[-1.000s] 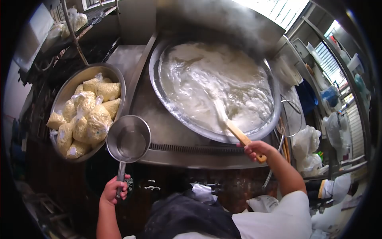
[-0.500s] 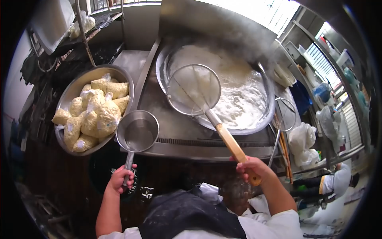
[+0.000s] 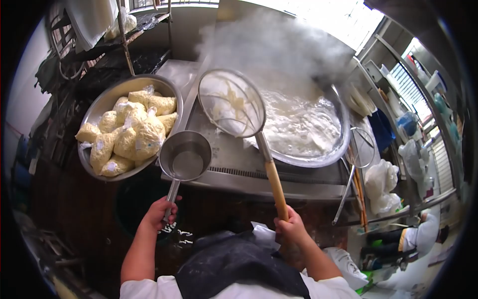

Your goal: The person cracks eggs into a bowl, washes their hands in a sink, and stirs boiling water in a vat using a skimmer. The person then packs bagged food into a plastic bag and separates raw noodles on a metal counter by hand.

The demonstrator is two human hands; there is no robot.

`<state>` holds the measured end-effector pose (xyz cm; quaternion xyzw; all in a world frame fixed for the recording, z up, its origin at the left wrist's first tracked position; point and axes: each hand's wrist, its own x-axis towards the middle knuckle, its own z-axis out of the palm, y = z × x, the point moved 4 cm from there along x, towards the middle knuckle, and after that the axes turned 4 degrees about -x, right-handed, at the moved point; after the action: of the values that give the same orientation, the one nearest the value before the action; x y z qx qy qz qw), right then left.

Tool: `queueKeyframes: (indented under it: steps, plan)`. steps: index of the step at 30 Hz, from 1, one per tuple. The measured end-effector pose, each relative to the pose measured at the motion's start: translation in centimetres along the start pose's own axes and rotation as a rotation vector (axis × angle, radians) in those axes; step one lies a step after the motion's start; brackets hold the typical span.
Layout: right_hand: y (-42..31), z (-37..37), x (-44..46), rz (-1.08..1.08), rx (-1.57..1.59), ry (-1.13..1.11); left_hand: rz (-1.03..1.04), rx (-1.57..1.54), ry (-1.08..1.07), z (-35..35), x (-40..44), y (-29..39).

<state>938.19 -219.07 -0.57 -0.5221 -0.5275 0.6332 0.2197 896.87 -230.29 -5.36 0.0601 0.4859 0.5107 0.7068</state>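
Observation:
My left hand (image 3: 163,213) is closed around the metal handle of a deep saucepan (image 3: 185,158), held level over the front left of the stove edge. A little greyish liquid seems to lie in its bottom. In my right hand (image 3: 293,226) is the wooden handle of a large round strainer (image 3: 232,103). White foam and some pale yellow matter show in its mesh. The strainer is raised over the left rim of a wide metal pot (image 3: 343,130), covering part of it. White frothing liquid (image 3: 303,122) fills the pot, and steam rises from it.
A metal basin (image 3: 175,94) of tied plastic bags (image 3: 137,134) with pale yellow contents stands at left. Another strainer (image 3: 362,147) leans right of the pot, near wooden sticks and white plastic bags (image 3: 382,185). A person (image 3: 418,236) is at far right. Shelving (image 3: 127,47) stands back left.
The strainer has moved left from over the liquid to the pot's left rim, now with foam in it. My right hand shifted left. Steam has thickened. The saucepan stays beside the basin.

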Motion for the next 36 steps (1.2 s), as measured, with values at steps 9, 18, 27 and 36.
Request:
queueKeyframes:
  steps: [9, 18, 27, 36]
  plan:
    - [2.1, -1.2, -0.9, -0.060, -0.226, 0.158, -0.021, 0.030, 0.020, -0.8, -1.0, -0.3]
    - [-1.9, -3.1, -1.1, -0.131, -0.147, 0.245, 0.001, -0.008, 0.036, 0.0, -1.0, -0.4]
    - [-9.8, -21.1, 3.7, -0.086, -0.247, 0.774, -0.011, -0.092, 0.038, 0.4, -0.7, -1.1]
    - [-5.8, -31.6, 13.3, 0.326, 0.021, 0.601, 0.033, -0.084, 0.077, 0.7, -0.6, -1.5]
